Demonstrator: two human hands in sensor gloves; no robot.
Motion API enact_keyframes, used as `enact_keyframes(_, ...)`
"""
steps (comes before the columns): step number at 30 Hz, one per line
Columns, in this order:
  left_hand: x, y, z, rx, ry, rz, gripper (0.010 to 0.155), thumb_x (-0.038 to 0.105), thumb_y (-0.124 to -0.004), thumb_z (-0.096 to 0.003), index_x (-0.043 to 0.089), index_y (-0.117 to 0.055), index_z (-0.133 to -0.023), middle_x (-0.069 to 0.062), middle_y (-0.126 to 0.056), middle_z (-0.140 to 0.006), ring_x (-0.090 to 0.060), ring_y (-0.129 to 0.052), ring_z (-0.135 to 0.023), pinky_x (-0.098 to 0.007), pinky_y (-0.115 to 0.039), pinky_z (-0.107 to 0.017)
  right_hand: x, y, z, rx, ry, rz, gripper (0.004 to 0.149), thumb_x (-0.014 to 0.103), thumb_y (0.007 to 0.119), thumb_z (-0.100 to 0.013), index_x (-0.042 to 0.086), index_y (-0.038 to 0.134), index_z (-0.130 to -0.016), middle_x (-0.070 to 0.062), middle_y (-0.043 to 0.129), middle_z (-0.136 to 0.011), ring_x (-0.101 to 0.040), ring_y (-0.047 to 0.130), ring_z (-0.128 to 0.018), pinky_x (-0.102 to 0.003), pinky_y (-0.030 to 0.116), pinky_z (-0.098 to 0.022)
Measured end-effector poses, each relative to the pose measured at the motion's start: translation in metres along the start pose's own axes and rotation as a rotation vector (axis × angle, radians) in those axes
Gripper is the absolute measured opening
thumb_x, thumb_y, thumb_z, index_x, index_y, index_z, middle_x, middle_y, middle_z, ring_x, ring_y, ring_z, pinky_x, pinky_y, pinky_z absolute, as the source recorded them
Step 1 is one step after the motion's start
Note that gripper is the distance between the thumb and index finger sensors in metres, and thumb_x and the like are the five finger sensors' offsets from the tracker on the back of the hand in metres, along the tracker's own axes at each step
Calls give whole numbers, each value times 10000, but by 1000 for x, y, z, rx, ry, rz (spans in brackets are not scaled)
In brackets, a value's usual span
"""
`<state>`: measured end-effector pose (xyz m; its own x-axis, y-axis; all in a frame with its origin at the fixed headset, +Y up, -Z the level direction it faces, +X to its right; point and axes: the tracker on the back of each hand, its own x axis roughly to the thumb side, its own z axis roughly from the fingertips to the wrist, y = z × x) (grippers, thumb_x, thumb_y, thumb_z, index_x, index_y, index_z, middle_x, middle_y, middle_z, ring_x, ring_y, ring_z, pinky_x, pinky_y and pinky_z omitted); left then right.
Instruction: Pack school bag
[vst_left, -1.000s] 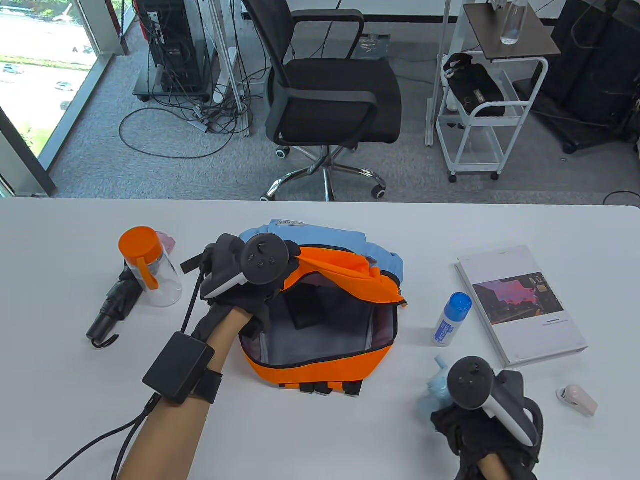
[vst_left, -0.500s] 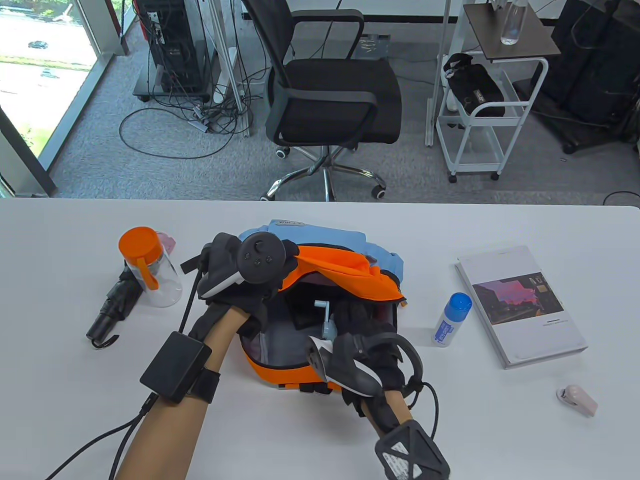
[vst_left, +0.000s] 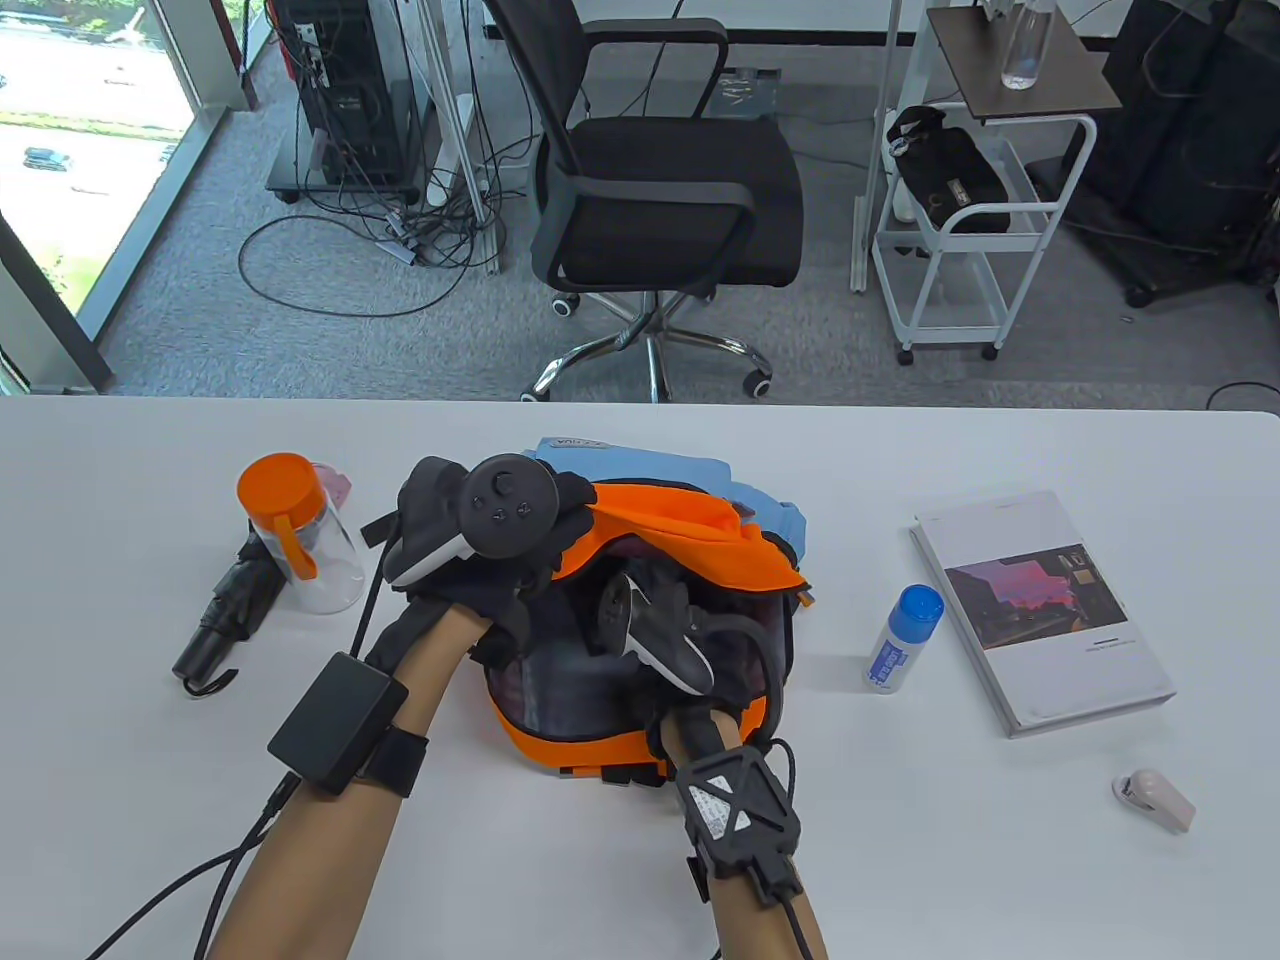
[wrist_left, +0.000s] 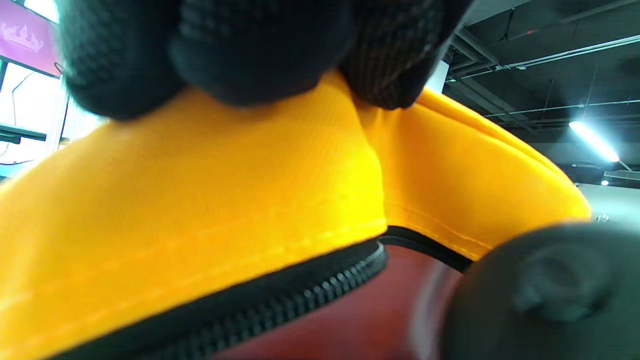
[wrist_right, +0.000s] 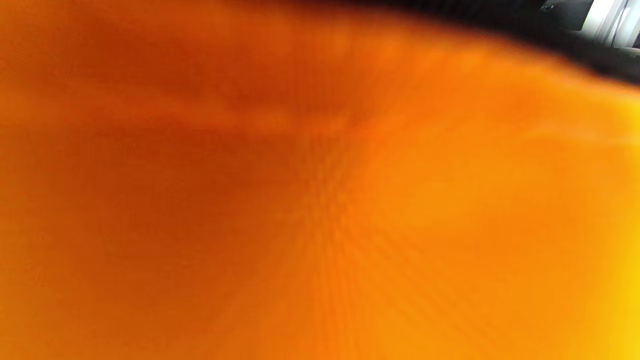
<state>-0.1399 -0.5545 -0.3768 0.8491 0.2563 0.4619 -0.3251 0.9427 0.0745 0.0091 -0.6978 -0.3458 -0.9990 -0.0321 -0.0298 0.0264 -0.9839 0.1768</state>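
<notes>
The white counter (vst_left: 1000, 880) carried the orange school bag (vst_left: 690, 530) at its middle. The left hand (vst_left: 480, 540) gripped the bag's raised orange flap — fingers (wrist_left: 260, 50) curled over its edge. The right hand (vst_left: 660, 630) reached inside the open bag; its grip couldn't be told. A glue bottle (vst_left: 903, 640) stood nearby.

There's print on the bag's blue tag (vst_left: 580, 442), the bottle (vst_left: 893, 655) and the book (vst_left: 1040, 610), all too small to read.
</notes>
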Motion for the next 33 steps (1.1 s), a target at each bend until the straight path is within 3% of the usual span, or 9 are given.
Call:
enact_keyframes(7, 3, -4, 5, -4, 10, -19, 433, 338, -827, -466, 133, -973, -819, -124, -993, -668, -52, -957, -244, -330, -949, -294, -32, -58, 96, -4, -175, -56, 733, 310, 817, -428, 31, 521, -1038, -323, 587, -1045, -508, 812, -845, -532, 773, -610)
enact_keyframes(12, 3, -5, 10, -10, 17, -18, 433, 337, -827, -466, 135, -972, -821, -123, -992, -674, -57, -961, -251, -336, -948, -302, -126, -104, 144, -64, -34, -113, 600, 320, 807, -453, 75, 684, -987, -273, 765, -977, -472, 916, -757, -532, 810, -557)
enact_keyframes(16, 4, -6, 10, -14, 21, -23, 433, 338, -826, -466, 138, -972, -821, -122, -993, -674, -56, -961, -251, -335, -949, -302, -225, -101, 121, -48, 269, -170, 552, 316, 790, -476, 83, 718, -971, -266, 790, -960, -468, 919, -743, -541, 804, -547)
enact_keyframes(19, 6, -8, 9, -12, 30, -19, 433, 338, -827, -465, 137, -972, -820, -123, -993, -673, -56, -960, -249, -335, -948, -301, -278, -54, 76, 28, 430, -155, 572, 313, 792, -460, 83, 706, -976, -274, 767, -975, -502, 885, -764, -565, 783, -550)
enact_keyframes(22, 8, -11, 9, -24, 27, -38, 432, 337, -826, -465, 136, -973, -819, -123, -992, -673, -56, -960, -249, -334, -948, -301, -290, -15, 48, 123, 424, -136, 777, 397, 767, -451, 111, 420, -1085, -274, 513, -1107, -595, 642, -920, -637, 654, -638)
enact_keyframes(26, 7, -11, 7, -26, 31, -32, 434, 338, -827, -466, 135, -972, -820, -123, -993, -671, -54, -958, -247, -334, -948, -299, -297, 28, 17, 58, 455, -126, 853, 465, 775, -416, 79, 401, -1079, -298, 473, -1114, -608, 578, -948, -671, 608, -658)
enact_keyframes(29, 5, -11, 6, -30, 27, -19, 433, 339, -827, -465, 137, -971, -821, -124, -992, -672, -54, -956, -247, -334, -946, -300, -296, 45, 2, 169, 463, -137, 896, 459, 795, -416, 66, 346, -1084, -332, 337, -1123, -639, 469, -957, -705, 543, -674)
enact_keyframes(32, 3, -12, 6, -30, 24, -13, 432, 337, -827, -465, 135, -973, -819, -123, -993, -670, -53, -954, -246, -333, -946, -298, -286, 47, -6, 138, 442, 160, 789, 285, 790, -451, 58, 356, -1069, -308, 428, -1112, -592, 615, -942, -658, 623, -677)
enact_keyframes(33, 3, -12, 6, -32, 23, -12, 432, 335, -827, -465, 134, -972, -819, -124, -992, -671, -55, -953, -246, -336, -945, -299, -283, 48, -7, 134, 372, 259, 773, 298, 784, -441, 63, 389, -1062, -317, 520, -1088, -571, 724, -905, -622, 712, -649)
